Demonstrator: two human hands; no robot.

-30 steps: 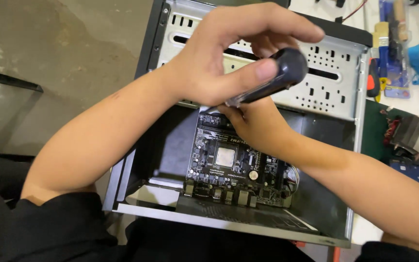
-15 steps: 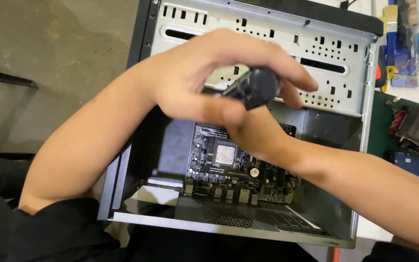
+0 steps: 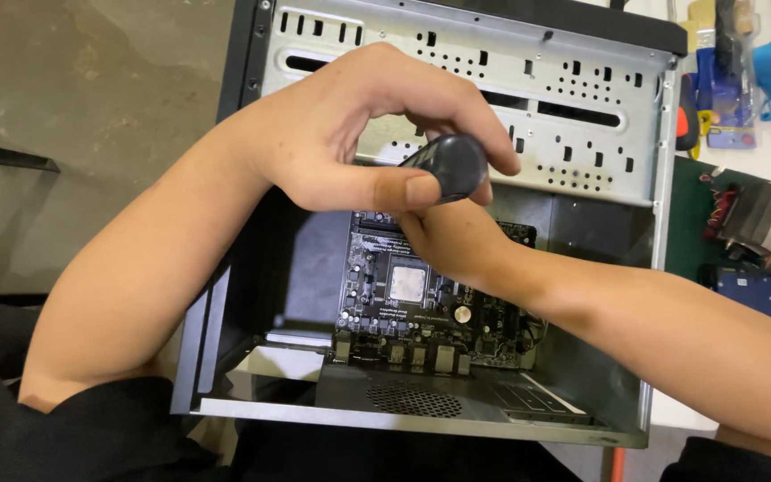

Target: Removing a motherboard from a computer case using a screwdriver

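My left hand grips the black handle of a screwdriver, which points down into an open computer case. Just below it, my right hand reaches into the case and rests over the upper part of a black motherboard; its fingers are hidden under the left hand, so what they touch cannot be seen. The screwdriver's shaft and tip are hidden too. The motherboard lies flat on the case's floor, its square silver processor socket showing.
The grey perforated drive cage spans the top of the case. To the right on a white surface lie a metal heatsink, a blue drive and blue packaged tools. Concrete floor lies to the left.
The screwdriver handle has tipped from lying slanted to pointing nearly straight at the camera. The view has shifted so the case sits lower and more central.
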